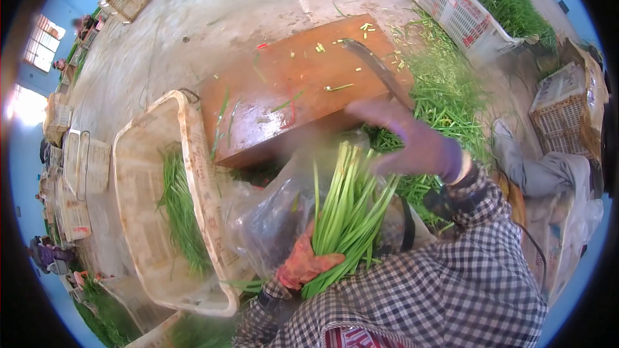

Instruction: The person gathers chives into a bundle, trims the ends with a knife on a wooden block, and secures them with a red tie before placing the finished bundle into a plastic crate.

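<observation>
A bundle of long green stalks (345,203) lies in my left hand (308,259), which wears a reddish glove and is closed round the lower part of the bundle. My right hand (412,143), in a purple-grey glove, is raised beside the upper ends of the stalks, fingers apart and holding nothing. Beyond my hands stands a wooden board (290,84) with cut stalk pieces scattered on it. A curved blade (377,67) rests at its right side. Clear plastic (264,219) lies under and left of the bundle.
At the left, a white crate (193,200) holds some green stalks (180,206). Loose greens (451,103) cover the floor right of the board. A full crate (461,16) stands at the upper right, another crate (561,113) at the right. People and crates line the far left.
</observation>
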{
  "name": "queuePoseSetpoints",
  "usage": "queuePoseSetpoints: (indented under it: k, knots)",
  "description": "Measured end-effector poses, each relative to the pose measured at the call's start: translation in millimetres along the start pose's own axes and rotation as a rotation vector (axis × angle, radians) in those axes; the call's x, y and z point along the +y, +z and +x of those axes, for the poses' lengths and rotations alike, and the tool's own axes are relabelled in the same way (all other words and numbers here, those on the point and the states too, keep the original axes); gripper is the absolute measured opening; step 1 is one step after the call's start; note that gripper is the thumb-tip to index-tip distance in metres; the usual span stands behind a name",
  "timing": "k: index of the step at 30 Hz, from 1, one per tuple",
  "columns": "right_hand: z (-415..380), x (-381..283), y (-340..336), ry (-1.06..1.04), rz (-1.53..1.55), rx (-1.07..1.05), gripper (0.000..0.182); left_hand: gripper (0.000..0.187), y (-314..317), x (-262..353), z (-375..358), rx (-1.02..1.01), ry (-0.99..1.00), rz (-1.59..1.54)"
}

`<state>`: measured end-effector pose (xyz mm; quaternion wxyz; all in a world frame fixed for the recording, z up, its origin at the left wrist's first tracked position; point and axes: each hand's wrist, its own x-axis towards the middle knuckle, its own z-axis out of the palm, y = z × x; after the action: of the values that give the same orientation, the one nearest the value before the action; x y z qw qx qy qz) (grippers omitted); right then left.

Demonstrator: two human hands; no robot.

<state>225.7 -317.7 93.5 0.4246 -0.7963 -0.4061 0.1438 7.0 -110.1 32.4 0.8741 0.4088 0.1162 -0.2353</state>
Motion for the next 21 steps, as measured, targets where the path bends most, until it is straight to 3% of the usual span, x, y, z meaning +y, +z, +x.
queuePoseSetpoints:
  k: [1, 4, 7, 13, 16, 18, 21]
  knots:
    - [5.9, -11.9, 6.3, -0.030, 0.003, -0.080, 0.068, 0.083, 1.0, 0.6, 3.1, -0.023, 0.022, -0.018]
    - [13.5, -23.6, 27.7, 0.151, 0.014, -0.091, 0.051, 0.088, -2.0, -2.8, 3.3, -0.012, 0.022, 0.073]
    - [13.9, -20.8, 36.9, 0.180, 0.151, 0.000, 0.035, 0.084, -2.7, -9.5, 0.8, -0.015, 0.076, -0.009]
    - [14.1, 13.7, 68.1, 0.026, 0.034, 0.403, 0.023, 0.065, -10.9, -14.2, -4.4, 0.106, 0.115, 0.068]
    - [21.9, 35.7, 45.9, 0.338, 0.169, 0.480, 0.020, 0.060, -9.5, -14.8, -8.2, 0.184, 0.104, 0.096]
    - [20.9, 52.2, 13.6, 0.650, 0.490, 0.520, 0.022, 0.057, -10.7, -13.4, -10.4, 0.210, 0.104, 0.142]
    - [11.6, 68.6, -17.8, 0.699, 0.187, 0.194, 0.033, 0.055, -15.5, -17.2, -8.7, 0.235, 0.122, 0.202]
